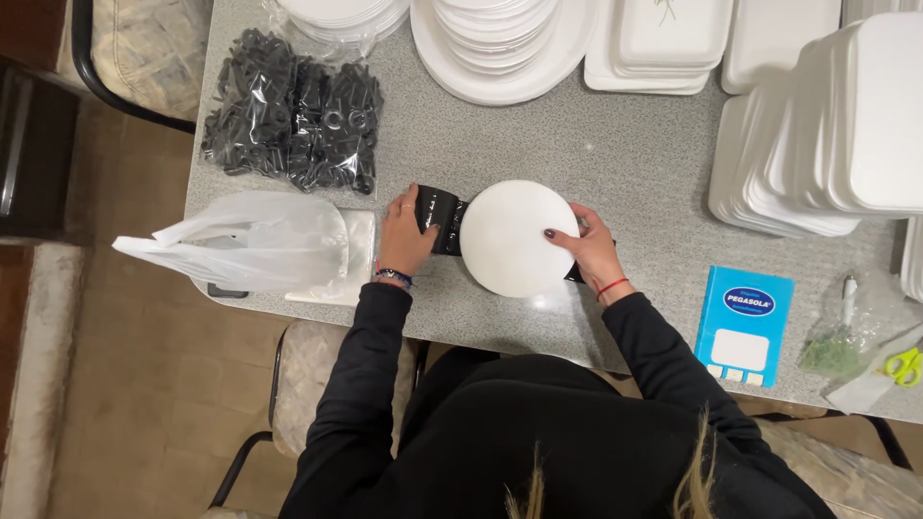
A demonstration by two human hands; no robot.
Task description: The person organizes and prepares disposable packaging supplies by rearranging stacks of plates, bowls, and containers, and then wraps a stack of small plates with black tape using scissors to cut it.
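Disc: a round white disc (pixel 517 238) lies flat on the grey speckled desk (pixel 635 163), near the desk's near edge, between the two hands.
Black piece: a glossy black piece (pixel 440 219) lies under the disc; it shows at the disc's left edge and as a sliver at its right edge.
Left hand: the left hand (pixel 406 235) is just left of the disc, palm down, its fingers curled over the left end of the black piece and pressing on it.
Right hand: the right hand (pixel 588 250) touches the disc's right rim, thumb lying on the white top, fingers closed around the edge.
Left of the hands: a white plastic bag (pixel 250 240) lies on the desk's near left corner, just beside the left hand.
Far left: a clear bag of small black parts (pixel 293 120) lies beyond the plastic bag.
Far side: stacks of white plates (pixel 500 43) and white trays (pixel 827 144) stand well apart from the hands.
Near right: a blue box (pixel 745 325) lies right of the right arm; further right are a small clear bag (pixel 851 332) and yellow-handled scissors (pixel 904 365).
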